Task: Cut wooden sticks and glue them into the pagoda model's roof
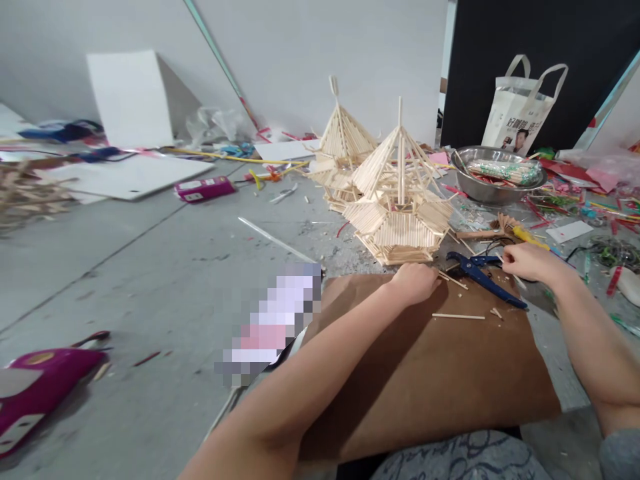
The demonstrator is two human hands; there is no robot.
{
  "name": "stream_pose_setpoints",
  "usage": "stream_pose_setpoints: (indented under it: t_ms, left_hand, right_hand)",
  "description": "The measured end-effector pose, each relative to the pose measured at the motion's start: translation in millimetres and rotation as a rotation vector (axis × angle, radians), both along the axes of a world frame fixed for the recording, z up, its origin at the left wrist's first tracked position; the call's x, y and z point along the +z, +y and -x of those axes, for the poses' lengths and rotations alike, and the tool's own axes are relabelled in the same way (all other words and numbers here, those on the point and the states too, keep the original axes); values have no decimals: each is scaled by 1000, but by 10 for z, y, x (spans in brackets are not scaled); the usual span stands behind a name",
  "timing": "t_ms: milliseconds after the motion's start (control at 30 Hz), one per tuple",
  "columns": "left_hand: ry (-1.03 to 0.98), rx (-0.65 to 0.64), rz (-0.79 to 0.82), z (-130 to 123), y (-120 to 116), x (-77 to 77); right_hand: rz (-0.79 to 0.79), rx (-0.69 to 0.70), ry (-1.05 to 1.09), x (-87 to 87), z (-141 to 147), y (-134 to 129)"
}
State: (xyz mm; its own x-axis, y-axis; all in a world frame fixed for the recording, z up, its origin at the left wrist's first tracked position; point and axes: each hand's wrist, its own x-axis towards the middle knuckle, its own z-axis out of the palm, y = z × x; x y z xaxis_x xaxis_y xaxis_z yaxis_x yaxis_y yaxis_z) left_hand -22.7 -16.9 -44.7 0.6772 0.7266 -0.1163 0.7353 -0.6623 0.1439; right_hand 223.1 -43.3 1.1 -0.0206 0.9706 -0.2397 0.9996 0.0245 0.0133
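My left hand (416, 283) is closed at the back edge of the brown board (430, 373), with thin wooden sticks (454, 280) showing at its fingertips. My right hand (523, 261) is closed on a short thin stick, beside the blue-handled cutter (487, 279). A loose stick (459, 317) lies on the board with small cut bits near it. Just behind my left hand stands a wooden stick model (403, 227) with a partly covered pointed roof. Another stick model (340, 143) with a pointed roof is behind it.
A metal bowl (498, 175) with packaged items and a white bag (523, 110) stand at the back right. Purple tools (205, 189) lie on the floor to the left, one in front. A blurred-out flat device (275, 320) is beside the board. Scraps lie on the right.
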Motion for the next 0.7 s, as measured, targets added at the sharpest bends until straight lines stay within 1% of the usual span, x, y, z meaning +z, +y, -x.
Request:
stream_pose_setpoints:
  t_ms: [67, 100, 167, 200, 267, 300, 367, 433, 500, 600, 700]
  left_hand:
    - [55, -13, -11, -22, -67, 158]
    - [46, -17, 4, -38, -103, 245]
    - [-49, -33, 53, -77, -169, 408]
    - [-130, -29, 94, -98, -193, 475]
    - [-403, -11, 181, -136, -220, 560]
    - [-566, 5, 242, -150, -223, 578]
    - [-884, 42, 396, -160, -210, 573]
    - [-1127, 96, 545, -145, -179, 544]
    - [-1280, 151, 621, -114, -135, 517]
    - [-1441, 234, 605, -75, -55, 489]
    - [-1585, 317, 590, -70, 30, 457]
  right_hand:
    - [-110, 43, 176, 131, 41, -32]
    - [-161, 64, 301, 193, 87, -45]
    - [-241, 86, 597, 295, 234, -59]
    - [-267, 80, 747, 332, 330, -54]
    - [-346, 66, 1012, 381, 540, -18]
    - [-396, 64, 1120, 396, 644, 12]
    - [-444, 73, 1279, 419, 825, 90]
    - [-449, 90, 1370, 449, 957, 175]
    - [-462, 111, 1404, 493, 1049, 259]
    - [-518, 152, 1360, 570, 1146, 388]
    - [-582, 178, 1240, 624, 1225, 530]
